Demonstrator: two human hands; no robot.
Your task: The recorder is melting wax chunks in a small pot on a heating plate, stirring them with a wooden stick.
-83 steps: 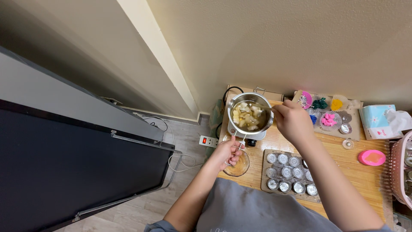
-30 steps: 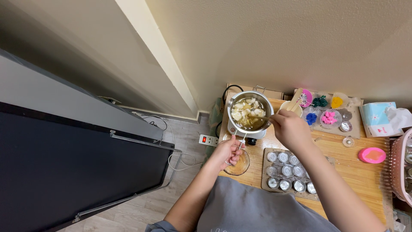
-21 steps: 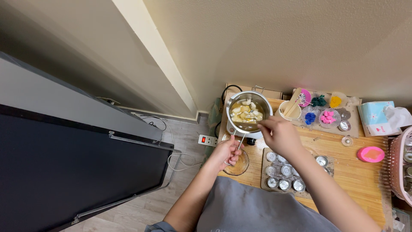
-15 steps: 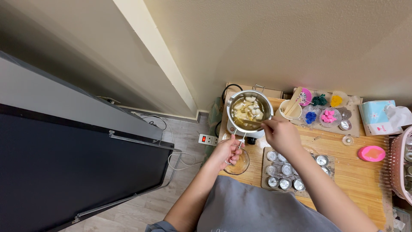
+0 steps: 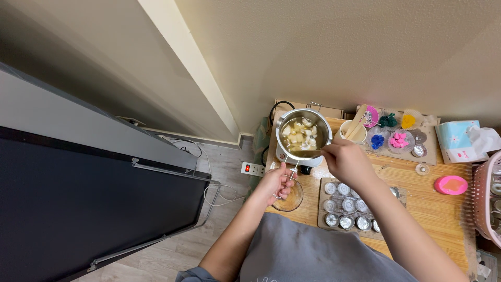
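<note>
Your right hand (image 5: 347, 163) is curled shut round a thin wooden stick (image 5: 308, 152), tip down in the steel pot (image 5: 304, 134), which sits on a small hotplate (image 5: 292, 159) at the far-left corner of the worktop (image 5: 417, 180). The pot holds pale lumps in yellowish liquid, lumps not fully melted by the look. Your left hand (image 5: 276, 183) pinches a thin wire-like handle (image 5: 293, 169) over a small glass bowl (image 5: 288, 197) at the worktop's left edge; can't tell what hangs on its far end. Just right of the bowl: tray of small metal cups (image 5: 347, 206), near edge, partly under your right forearm. Along the far edge: paper cup w/ sticks (image 5: 354, 130), dishes of coloured bits (image 5: 391, 137), tissue box (image 5: 459, 141); pink lid (image 5: 451, 185) toward the right. To stir well, I'd judge: keep the stick low, slow circles along the pot wall, break lumps vs. splashing. Keep the right wrist off the rim, prob. hot. Hold the left hand steady so the wire stays out of the pot and nothing tips the bowl.
</note>
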